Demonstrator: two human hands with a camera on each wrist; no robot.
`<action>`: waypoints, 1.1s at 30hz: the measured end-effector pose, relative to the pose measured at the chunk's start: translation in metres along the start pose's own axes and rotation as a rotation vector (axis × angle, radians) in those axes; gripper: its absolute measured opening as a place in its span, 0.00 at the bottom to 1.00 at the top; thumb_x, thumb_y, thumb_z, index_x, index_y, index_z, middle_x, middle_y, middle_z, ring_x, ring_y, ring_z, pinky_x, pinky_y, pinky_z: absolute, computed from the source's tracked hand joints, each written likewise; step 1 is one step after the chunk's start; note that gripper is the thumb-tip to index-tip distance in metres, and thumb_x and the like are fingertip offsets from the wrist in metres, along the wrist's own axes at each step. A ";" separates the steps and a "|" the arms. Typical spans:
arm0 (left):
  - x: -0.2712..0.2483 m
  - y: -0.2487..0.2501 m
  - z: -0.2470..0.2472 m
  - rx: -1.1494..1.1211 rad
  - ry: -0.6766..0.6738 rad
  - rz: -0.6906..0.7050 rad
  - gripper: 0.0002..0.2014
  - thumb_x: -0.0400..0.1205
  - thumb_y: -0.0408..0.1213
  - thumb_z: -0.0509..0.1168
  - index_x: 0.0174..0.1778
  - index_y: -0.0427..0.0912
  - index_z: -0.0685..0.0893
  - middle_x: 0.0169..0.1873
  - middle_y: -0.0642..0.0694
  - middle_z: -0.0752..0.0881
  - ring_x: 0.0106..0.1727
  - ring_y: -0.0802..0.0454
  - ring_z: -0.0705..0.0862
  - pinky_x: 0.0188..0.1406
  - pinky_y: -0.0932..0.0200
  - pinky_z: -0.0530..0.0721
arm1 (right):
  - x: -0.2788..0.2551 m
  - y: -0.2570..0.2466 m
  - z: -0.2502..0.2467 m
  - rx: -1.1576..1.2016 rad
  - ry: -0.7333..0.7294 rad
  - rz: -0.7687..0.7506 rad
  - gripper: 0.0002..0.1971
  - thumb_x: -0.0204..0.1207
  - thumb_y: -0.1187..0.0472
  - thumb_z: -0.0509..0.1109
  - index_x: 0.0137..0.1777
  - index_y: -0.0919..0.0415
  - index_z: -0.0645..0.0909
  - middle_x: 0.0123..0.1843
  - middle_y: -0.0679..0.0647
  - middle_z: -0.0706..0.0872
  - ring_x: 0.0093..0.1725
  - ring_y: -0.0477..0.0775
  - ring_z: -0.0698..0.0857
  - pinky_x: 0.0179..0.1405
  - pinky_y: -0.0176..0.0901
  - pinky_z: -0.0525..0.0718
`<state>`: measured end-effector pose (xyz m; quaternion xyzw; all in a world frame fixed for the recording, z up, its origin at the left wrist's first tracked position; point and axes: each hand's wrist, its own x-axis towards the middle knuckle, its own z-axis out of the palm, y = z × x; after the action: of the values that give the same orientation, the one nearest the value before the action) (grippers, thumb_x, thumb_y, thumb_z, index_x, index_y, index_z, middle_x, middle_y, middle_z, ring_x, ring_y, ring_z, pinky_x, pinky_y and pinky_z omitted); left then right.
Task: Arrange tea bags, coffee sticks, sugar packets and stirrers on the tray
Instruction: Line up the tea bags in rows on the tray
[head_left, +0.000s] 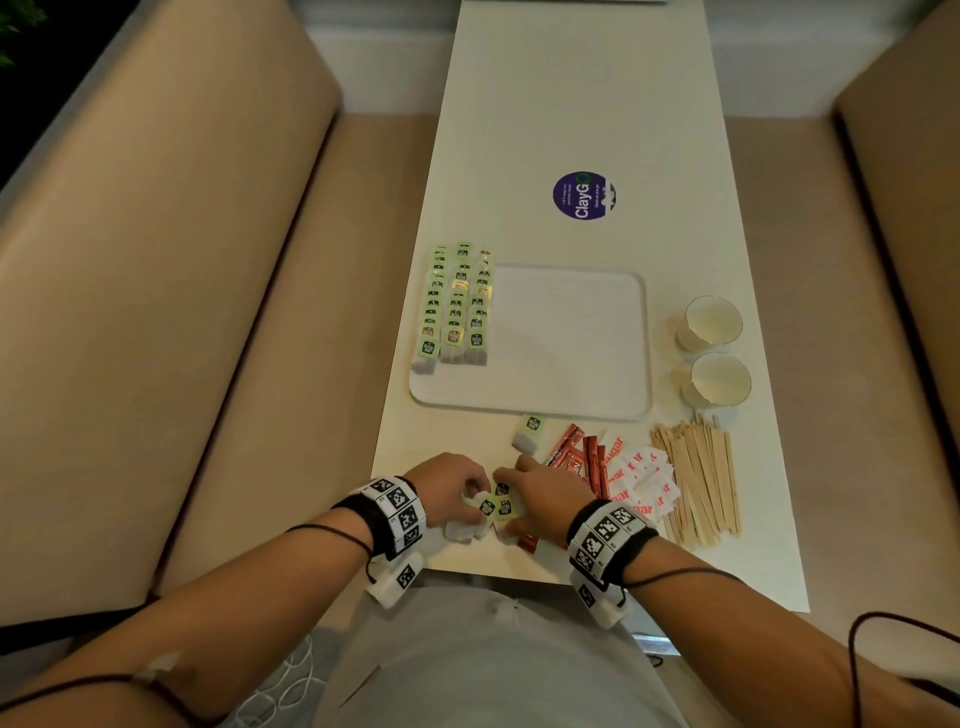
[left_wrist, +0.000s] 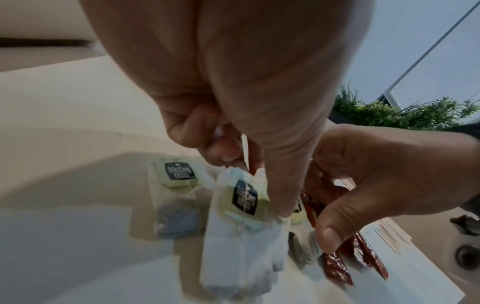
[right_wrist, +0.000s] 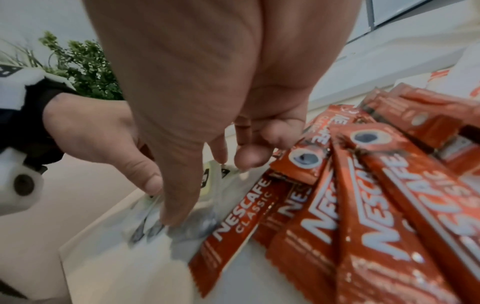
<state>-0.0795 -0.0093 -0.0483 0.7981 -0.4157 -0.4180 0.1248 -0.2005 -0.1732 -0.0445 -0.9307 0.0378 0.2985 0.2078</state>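
Nearest the table's front edge, the left hand (head_left: 451, 493) and the right hand (head_left: 540, 498) are meeting over a small clutch of white paper tea bags with green tags (head_left: 491, 506), well in front of the flat white rectangular tray (head_left: 571, 405). The left hand's fingers (left_wrist: 223, 150) are curling round the top of one bag and the thumb is pinching its tag; the right hand's fingers are bending down onto the bags beside it, thumb (right_wrist: 176, 197) pressing one, though a true grip there is hard to call. Just right of the hands, the red foil coffee sticks (head_left: 582, 460) are lying fanned, then the white sugar packets with red lettering (head_left: 641, 483), then the pale wooden stirrers (head_left: 698, 480). One stray green-tagged tea bag (head_left: 527, 431) is sitting just before the tray's near rim. On the tray's left side, three neat rows of tea bags (head_left: 457, 306) are running away from us. Right of the tray, two white paper cups (head_left: 714, 345) are standing. Beyond the tray, a round purple sticker (head_left: 584, 195) is showing on the white table (head_left: 571, 104)
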 end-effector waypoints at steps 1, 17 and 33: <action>0.000 0.000 0.001 0.004 0.006 -0.008 0.15 0.74 0.48 0.78 0.55 0.49 0.89 0.47 0.54 0.87 0.48 0.56 0.84 0.51 0.57 0.83 | 0.001 -0.002 0.000 -0.013 0.000 -0.005 0.38 0.71 0.39 0.78 0.78 0.47 0.68 0.65 0.53 0.76 0.53 0.61 0.86 0.51 0.57 0.89; 0.000 0.003 -0.009 -0.235 0.163 -0.042 0.06 0.75 0.39 0.76 0.37 0.51 0.86 0.36 0.53 0.88 0.33 0.66 0.81 0.35 0.72 0.77 | 0.005 -0.003 -0.004 0.092 0.080 0.005 0.20 0.76 0.48 0.77 0.59 0.54 0.73 0.53 0.52 0.84 0.47 0.58 0.85 0.43 0.47 0.80; 0.018 0.000 -0.036 -0.678 0.293 -0.095 0.10 0.81 0.30 0.72 0.36 0.45 0.81 0.34 0.47 0.84 0.37 0.53 0.80 0.45 0.52 0.80 | -0.005 0.013 -0.049 0.324 0.181 -0.087 0.09 0.83 0.58 0.69 0.59 0.54 0.87 0.55 0.49 0.88 0.50 0.48 0.84 0.53 0.45 0.83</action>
<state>-0.0459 -0.0285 -0.0362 0.7811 -0.1940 -0.4187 0.4208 -0.1809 -0.2051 -0.0106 -0.9089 0.0638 0.1944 0.3634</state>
